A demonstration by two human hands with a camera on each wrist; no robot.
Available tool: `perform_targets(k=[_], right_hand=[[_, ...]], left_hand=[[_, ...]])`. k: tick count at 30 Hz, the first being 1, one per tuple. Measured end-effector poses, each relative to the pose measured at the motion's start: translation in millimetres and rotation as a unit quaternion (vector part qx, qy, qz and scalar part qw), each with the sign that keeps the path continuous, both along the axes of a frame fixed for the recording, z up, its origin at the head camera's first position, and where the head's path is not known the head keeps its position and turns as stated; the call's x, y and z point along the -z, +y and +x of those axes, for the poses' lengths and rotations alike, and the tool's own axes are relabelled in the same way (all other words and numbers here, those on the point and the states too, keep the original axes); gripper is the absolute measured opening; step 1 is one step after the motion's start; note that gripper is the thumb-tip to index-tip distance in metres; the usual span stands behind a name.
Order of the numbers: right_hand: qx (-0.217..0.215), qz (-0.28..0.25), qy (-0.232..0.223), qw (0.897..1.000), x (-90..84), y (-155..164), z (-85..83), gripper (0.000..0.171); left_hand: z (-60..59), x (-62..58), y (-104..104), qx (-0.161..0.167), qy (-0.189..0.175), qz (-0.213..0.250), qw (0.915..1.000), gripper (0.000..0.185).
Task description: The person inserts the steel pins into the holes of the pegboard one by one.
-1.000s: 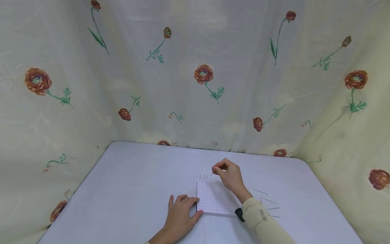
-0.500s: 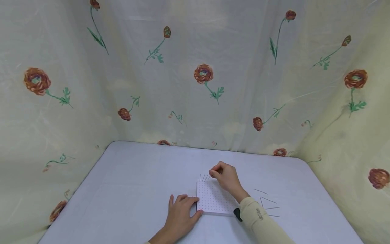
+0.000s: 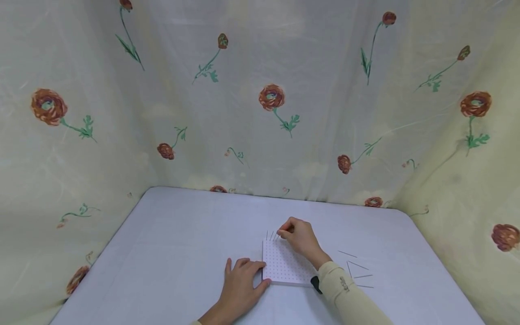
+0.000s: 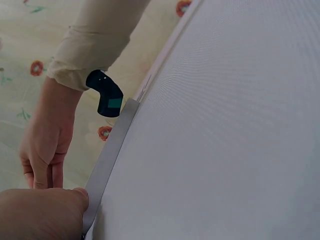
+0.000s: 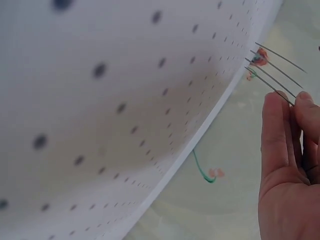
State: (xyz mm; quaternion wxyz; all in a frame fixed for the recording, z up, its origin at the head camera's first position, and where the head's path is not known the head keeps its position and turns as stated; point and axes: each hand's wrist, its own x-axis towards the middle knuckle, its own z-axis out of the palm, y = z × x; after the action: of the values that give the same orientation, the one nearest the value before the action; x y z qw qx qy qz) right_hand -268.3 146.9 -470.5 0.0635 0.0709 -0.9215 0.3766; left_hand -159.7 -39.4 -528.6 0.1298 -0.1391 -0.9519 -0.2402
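Pins stand in the far row of the board [image 3: 286, 267], and in the head view your right hand [image 3: 299, 237] pinches one more pin [image 3: 278, 235] at the board's 12 o'clock edge, just right of three upright pins [image 3: 270, 235]. Your left hand [image 3: 239, 289] lies at the board's 8 o'clock corner, fingers relaxed on the table [image 3: 183, 253] and thumb against the board's edge, steadying it. Loose pins [image 3: 355, 271] lie on the table at about 3 o'clock from the board, near your right sleeve [image 3: 345, 298].

From the left wrist, the board [image 4: 107, 165] shows edge-on as a thin white slab. Your left thumb [image 4: 42, 212] touches its near end, holding nothing. Beyond it your right hand [image 4: 45, 145] points its fingers down at the board, with the black wrist device [image 4: 106, 93] above.

From the right wrist, the dotted board [image 5: 125, 100] fills the frame. Three pins [image 5: 274, 70] rise slanted from its far edge, and your right fingertips [image 5: 282, 107] close together just beside them; the pinched pin itself I cannot make out here.

The pins look light, thin and stiff, likely slippery and quick to bend if pushed off-axis. Pinch each near its upper end and keep it straight over a hole. The board seems light and prone to sliding, so keep pressing its corner.
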Motion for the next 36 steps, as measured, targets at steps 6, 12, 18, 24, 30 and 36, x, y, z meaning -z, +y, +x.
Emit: perform_targets(k=[6,12,18,24,30,36], right_hand=[[-0.004,0.013,-0.004,1.000,-0.8,-1.0,0.5,0.013],[-0.005,0.025,-0.007,1.000,-0.4,-0.8,0.6,0.013],[-0.012,0.038,-0.014,0.999,1.3,-1.4,-1.6,0.012],[-0.011,0.037,-0.032,0.999,-0.2,-2.5,-0.9,0.011],[-0.011,0.032,-0.046,0.998,-0.8,-1.5,-1.7,0.010],[-0.015,0.027,-0.063,0.998,0.2,6.1,-2.0,0.013]], left_hand=[[-0.1,-0.2,0.9,-0.001,-0.008,-0.001,1.0000,0.041],[0.4,-1.1,0.6,-0.002,-0.013,-0.003,0.9999,0.042],[1.6,-2.4,-0.1,0.000,-0.005,-0.003,1.0000,0.042],[1.1,-2.3,-0.7,0.002,-0.001,-0.002,1.0000,0.042],[0.1,-0.8,-0.5,0.004,0.000,-0.001,1.0000,0.042],[0.1,-1.2,0.2,0.003,-0.007,0.002,1.0000,0.042]])
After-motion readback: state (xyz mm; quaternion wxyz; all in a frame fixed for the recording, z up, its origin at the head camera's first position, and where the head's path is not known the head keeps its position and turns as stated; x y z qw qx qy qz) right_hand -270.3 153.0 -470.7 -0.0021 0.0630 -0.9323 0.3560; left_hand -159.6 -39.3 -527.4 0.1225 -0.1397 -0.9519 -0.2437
